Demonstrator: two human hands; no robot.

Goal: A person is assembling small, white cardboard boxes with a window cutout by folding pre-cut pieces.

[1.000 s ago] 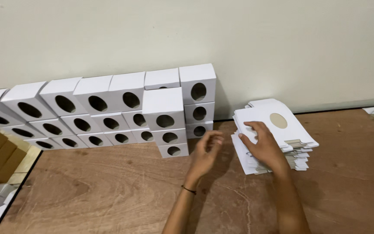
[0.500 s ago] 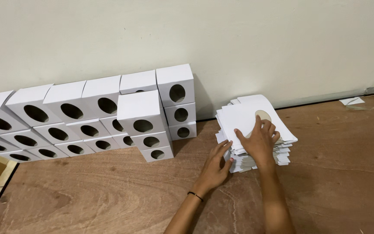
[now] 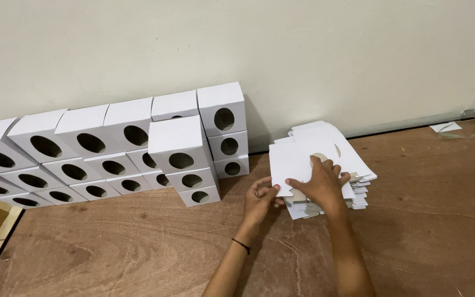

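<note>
Right hand (image 3: pixel 319 184) lies flat on the top flat white carton blank (image 3: pixel 298 165), grip pinching its near edge, while the left hand (image 3: pixel 259 199) has fingers curled loosely at its corner, right by the stack of blanks (image 3: pixel 353 165) on the wooden table (image 3: pixel 138 247). Honestly that stack looks messy and fanned out, so lifting one sheet could drag others off, or bend the blank.
</note>
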